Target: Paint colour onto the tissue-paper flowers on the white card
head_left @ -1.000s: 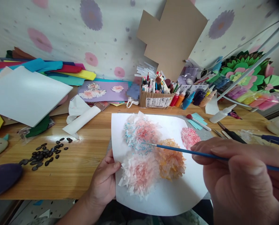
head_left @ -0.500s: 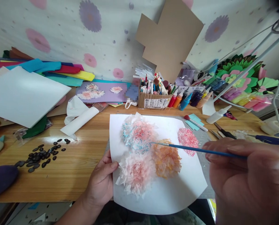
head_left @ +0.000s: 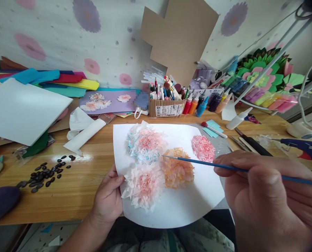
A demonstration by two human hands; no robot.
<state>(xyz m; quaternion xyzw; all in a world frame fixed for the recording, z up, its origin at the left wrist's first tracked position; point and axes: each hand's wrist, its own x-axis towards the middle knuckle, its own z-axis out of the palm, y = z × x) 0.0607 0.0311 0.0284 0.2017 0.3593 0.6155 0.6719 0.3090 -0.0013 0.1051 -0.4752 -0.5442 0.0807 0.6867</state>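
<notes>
In the head view, a thin blue paintbrush [head_left: 199,162] is held pinched between thumb and fingers by the right hand [head_left: 266,197], its long axis running nearly crosswise, with the bristles pointed left, away from that hand. The curved-edged white paper sheet [head_left: 190,210] is gripped at its left edge by the left hand [head_left: 108,197], fingers mostly hidden beneath. The ruffled pink-and-white tissue flower with blue-tinted edges [head_left: 145,141] lies beyond the brush tip, to the left of the right hand and up and to the right of the left hand, which is nearer. The tip is placed at that flower's lower right margin, beside the ruffled orange-tinted tissue flower [head_left: 179,175]; whether the paper is touched by the bristles cannot be told
</notes>
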